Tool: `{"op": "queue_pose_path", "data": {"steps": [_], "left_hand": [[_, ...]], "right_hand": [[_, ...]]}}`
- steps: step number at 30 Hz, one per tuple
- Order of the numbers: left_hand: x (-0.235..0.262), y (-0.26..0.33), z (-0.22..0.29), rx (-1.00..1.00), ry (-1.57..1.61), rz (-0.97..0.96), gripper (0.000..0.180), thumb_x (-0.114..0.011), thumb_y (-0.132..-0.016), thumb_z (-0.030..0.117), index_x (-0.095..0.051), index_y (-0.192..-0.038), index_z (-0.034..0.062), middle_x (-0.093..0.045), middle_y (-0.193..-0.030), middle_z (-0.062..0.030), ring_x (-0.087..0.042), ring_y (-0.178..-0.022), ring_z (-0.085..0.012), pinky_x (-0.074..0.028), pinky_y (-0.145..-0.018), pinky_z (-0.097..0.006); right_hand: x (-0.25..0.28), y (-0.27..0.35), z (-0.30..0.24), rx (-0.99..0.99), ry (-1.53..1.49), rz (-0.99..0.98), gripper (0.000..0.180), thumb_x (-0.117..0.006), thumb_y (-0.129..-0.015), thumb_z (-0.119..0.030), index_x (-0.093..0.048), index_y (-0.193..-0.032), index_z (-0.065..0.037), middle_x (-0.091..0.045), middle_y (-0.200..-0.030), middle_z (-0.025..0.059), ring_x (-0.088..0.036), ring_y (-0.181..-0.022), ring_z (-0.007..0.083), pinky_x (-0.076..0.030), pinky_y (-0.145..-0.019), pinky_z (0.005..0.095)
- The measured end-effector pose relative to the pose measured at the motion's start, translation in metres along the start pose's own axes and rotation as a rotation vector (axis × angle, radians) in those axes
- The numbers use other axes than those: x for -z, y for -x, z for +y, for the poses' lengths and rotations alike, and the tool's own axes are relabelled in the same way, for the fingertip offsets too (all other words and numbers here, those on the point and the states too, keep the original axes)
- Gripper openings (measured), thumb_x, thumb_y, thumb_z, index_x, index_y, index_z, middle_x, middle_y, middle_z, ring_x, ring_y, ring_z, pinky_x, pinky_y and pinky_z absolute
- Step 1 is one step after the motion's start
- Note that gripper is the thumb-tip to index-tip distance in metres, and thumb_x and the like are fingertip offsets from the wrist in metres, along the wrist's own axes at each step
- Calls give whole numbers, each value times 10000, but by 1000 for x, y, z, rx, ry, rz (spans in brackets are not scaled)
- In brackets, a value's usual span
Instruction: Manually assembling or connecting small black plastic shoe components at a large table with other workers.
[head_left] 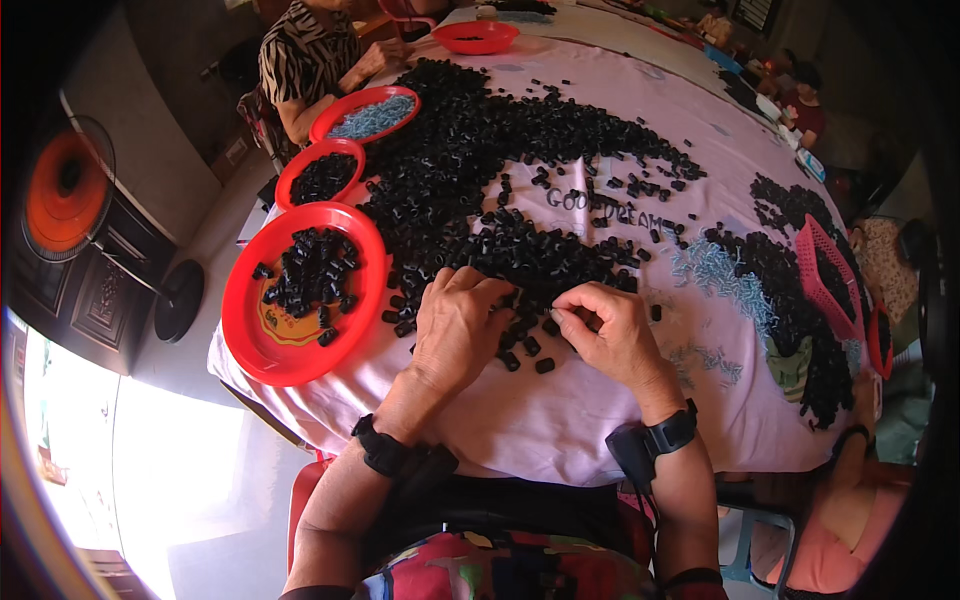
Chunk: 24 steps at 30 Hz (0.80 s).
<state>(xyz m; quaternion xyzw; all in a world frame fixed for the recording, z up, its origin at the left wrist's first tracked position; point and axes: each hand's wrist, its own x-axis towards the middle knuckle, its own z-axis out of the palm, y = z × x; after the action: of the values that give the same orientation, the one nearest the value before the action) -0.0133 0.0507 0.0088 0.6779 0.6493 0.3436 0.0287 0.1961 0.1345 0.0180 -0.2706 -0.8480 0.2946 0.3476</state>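
A large heap of small black tube-shaped plastic pieces [530, 250] spreads over the pink cloth in front of me. My left hand [460, 322] is at the heap's near edge with its fingers curled and thumb drawn in. What it grips is hidden by the fingers. To its right, my right hand [610, 328] makes a pinch, thumb tip against the fingers; anything between them is too small to tell. Between and just below the hands lie a few loose black pieces [544, 366]. Left of my left hand, a big red plate [240, 310] holds more black pieces [310, 270].
Farther along the left edge stand a red bowl of black pieces [322, 178] and a red bowl of blue-grey screw-like bits [378, 117]. More blue-grey bits [735, 285] lie at the right, near a pink basket [825, 275]. Other people sit around the table; a fan [70, 180] stands left.
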Motion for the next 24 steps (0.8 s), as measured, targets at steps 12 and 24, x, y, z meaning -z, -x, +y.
{"op": "queue_pose_path", "data": {"steps": [12, 24], "left_hand": [[-3, 1, -2, -44, 14, 37, 255, -761, -797, 82, -756, -1051, 71, -681, -976, -107, -608, -962, -325, -494, -893, -424], [1, 2, 3, -78, 32, -28, 191, -760, -817, 108, -733, -998, 53, -673, -913, -97, -607, -914, -322, -494, -855, -431]], "right_hand": [[-1, 0, -3, 6, -34, -9, 69, -730, -879, -36, -704, -941, -21, -724, -863, 102, -722, -732, 229, -564, -647, 324], [-2, 0, -4, 14, -17, -3, 68, -732, -881, -35, -702, -940, -22, -725, -861, 109, -725, -734, 239, -565, -654, 330]]}}
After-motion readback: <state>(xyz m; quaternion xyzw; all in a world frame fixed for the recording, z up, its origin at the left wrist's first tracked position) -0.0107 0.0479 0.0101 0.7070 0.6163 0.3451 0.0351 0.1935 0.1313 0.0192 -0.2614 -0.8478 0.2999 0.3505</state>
